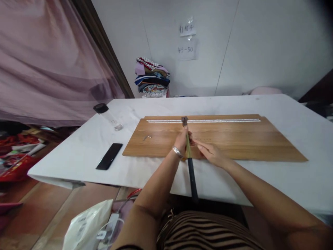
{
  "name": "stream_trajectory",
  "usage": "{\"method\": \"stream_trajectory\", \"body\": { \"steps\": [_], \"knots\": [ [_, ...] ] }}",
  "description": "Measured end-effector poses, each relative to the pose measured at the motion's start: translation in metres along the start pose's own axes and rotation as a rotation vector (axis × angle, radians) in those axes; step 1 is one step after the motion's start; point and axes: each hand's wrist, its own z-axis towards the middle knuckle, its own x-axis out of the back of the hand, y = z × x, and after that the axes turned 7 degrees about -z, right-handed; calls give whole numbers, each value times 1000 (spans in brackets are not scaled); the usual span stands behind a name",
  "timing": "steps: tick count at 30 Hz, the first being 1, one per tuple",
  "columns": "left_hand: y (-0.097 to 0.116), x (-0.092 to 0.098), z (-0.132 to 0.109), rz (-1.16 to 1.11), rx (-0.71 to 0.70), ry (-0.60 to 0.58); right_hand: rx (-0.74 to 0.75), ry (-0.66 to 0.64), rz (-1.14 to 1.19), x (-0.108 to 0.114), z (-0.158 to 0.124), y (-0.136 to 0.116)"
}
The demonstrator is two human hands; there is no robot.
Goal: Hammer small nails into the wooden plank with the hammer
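Striped top (205, 232) fabric sits nearest, and beyond it a hammer (188, 149) is held over the wooden board (241, 139) on the counter (291, 121), black handle end towards the wearer. The left hand (180, 141) has its grip closed round the hammer near the head; whether the right hand (212, 154), just beside, pinches anything, I cannot tell. For fuller swings, better hold farther down the handle, keeping fingers clear.

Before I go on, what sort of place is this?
Probably a room at home, perhaps a makeshift workspace: a pink curtain hangs on the left, folded cloth is stacked at the back, and a hammer is held over a wooden board.
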Motion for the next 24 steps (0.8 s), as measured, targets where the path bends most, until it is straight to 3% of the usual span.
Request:
{"method": "stream_trajectory", "body": {
  "steps": [4, 7, 11, 16, 24],
  "knots": [
    [35, 25, -18, -45, 25, -83, -152, 201, -474, 53, 12, 36],
    [42, 34, -30, -23, 130, -149, -232, 222, -754, 73, 28, 69],
    [27, 31, -38, -1, 265, -224, -474, 111, -938, 66, 32, 98],
    [2, 19, -37, -4, 289, -205, -429, 121, -995, 59, 25, 112],
    [-32, 2, -31, 203, 126, -82, -413, 166, -998, 63, 26, 127]
  ]
}}
